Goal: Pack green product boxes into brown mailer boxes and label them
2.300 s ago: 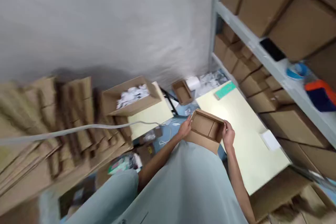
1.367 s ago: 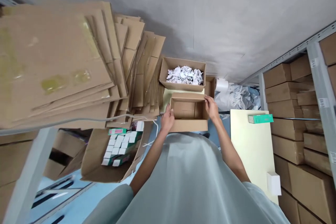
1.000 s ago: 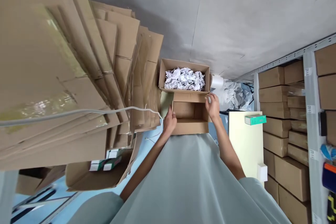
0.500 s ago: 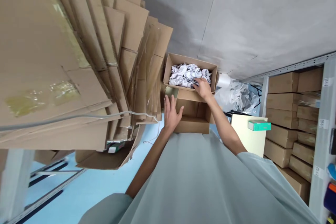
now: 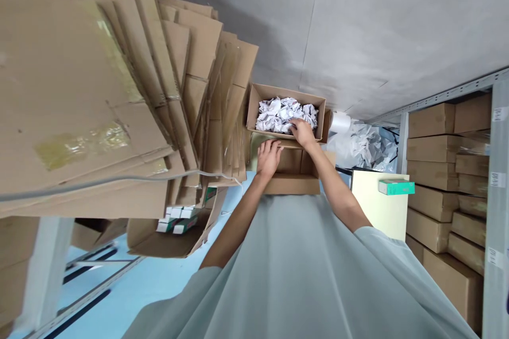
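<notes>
Grey wall (image 5: 358, 21), light-blue floor (image 5: 147, 286), metal shelving (image 5: 495, 190) at the right.

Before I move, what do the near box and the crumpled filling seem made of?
Near box: probably cardboard, brown and matte, going by its thin walls and straight folds.
Filling: likely paper, white and dull, with sharp creases; whether it's coated I can't tell.

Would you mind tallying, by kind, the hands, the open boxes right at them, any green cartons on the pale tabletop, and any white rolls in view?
Hands: 2 (left hand, right hand)
Open boxes at the hands: 2 (paper-filled box, nearer box)
Green cartons on the pale tabletop: 1 (green carton)
White rolls: 1 (white roll)
Total: 6
</notes>
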The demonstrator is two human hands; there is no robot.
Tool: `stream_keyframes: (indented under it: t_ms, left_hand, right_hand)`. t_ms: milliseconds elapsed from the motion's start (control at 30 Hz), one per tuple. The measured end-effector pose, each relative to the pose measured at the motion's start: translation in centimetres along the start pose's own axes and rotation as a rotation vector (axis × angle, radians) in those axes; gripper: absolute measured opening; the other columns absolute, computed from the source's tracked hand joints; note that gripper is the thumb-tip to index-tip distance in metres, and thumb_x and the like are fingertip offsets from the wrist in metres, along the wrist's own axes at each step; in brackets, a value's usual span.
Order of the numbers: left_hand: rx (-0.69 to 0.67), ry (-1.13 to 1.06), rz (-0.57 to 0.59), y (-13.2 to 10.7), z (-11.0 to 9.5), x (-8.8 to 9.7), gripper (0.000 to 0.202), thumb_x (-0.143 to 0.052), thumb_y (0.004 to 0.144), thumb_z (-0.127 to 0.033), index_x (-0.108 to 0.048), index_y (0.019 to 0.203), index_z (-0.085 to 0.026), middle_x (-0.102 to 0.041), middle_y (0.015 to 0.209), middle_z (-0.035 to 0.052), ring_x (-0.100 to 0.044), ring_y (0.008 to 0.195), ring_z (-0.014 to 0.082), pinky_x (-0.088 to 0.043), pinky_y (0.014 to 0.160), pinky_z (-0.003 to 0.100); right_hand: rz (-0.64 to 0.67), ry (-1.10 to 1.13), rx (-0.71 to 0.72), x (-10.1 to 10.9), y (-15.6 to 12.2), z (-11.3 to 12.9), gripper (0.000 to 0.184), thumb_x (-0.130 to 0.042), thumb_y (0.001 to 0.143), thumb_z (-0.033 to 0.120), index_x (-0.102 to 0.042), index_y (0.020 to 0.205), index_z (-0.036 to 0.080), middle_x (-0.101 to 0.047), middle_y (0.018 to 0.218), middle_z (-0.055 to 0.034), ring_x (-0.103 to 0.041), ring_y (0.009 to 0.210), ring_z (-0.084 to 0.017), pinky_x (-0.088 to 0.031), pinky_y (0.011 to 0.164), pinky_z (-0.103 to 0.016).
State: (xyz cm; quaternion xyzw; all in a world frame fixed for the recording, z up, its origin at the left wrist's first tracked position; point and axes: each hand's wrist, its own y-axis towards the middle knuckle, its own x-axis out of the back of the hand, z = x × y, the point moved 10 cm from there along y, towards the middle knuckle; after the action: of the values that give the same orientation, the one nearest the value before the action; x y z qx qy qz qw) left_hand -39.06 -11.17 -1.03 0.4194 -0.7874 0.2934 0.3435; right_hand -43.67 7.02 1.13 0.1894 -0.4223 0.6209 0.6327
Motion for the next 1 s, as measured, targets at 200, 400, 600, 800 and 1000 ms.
stream_keyframes:
  t_ms: [200, 400, 600, 800, 1000]
  left_hand:
    - [-0.016, -0.020, -0.012, -0.2, 0.0, -0.1, 0.042, -0.048, 0.116, -0.041, -0.072, 0.144, -0.020, -0.069, 0.151, 0.0187, -0.057, 0.143, 0.0394, -0.041, 0.124, 0.050]
    - [-0.010, -0.099, -0.016, -0.2, 0.5, -0.5, 0.043, -0.048, 0.116, -0.043, -0.070, 0.145, -0.021, -0.066, 0.155, 0.0190, -0.055, 0.148, 0.0392, -0.038, 0.127, 0.051]
    - [-0.010, -0.105, -0.025, -0.3, 0.3, -0.2, 0.042, -0.049, 0.116, -0.042, -0.070, 0.145, -0.020, -0.066, 0.155, 0.0181, -0.054, 0.148, 0.0388, -0.038, 0.128, 0.050]
    - [-0.008, -0.106, -0.025, -0.3, 0.2, -0.2, 0.041, -0.048, 0.116, -0.041, -0.070, 0.144, -0.021, -0.066, 0.154, 0.0180, -0.055, 0.148, 0.0375, -0.038, 0.129, 0.050]
    - [-0.021, -0.102, -0.040, -0.4, 0.3, -0.2, 0.043, -0.048, 0.116, -0.044, -0.070, 0.145, -0.021, -0.067, 0.154, 0.0184, -0.055, 0.148, 0.0373, -0.038, 0.129, 0.050]
  right_hand:
    - [-0.293, 0.175, 0.075, 6.0, -5.7, 0.7, 0.033, -0.055, 0.116, 0.034, -0.079, 0.135, 0.021, -0.079, 0.134, -0.0136, -0.073, 0.129, -0.029, -0.055, 0.119, -0.042]
    - [-0.326, 0.307, -0.032, 6.7, -15.2, -2.6, 0.049, -0.057, 0.113, 0.062, -0.082, 0.130, 0.023, -0.082, 0.123, -0.0111, -0.078, 0.104, -0.027, -0.065, 0.096, -0.038]
    - [-0.246, 0.315, -0.201, 1.5, -19.6, -6.7, 0.046, -0.062, 0.109, 0.060, -0.083, 0.124, 0.021, -0.085, 0.117, -0.0116, -0.080, 0.096, -0.027, -0.067, 0.096, -0.042]
    - [-0.183, 0.247, -0.134, 1.4, -18.5, -5.5, 0.037, -0.063, 0.110, 0.051, -0.082, 0.123, 0.023, -0.084, 0.123, -0.0121, -0.081, 0.094, -0.026, -0.067, 0.094, -0.041]
    - [-0.236, 0.157, 0.011, 5.5, -11.4, -1.3, 0.036, -0.057, 0.115, 0.044, -0.078, 0.134, 0.023, -0.080, 0.132, -0.0121, -0.079, 0.107, -0.027, -0.064, 0.102, -0.039]
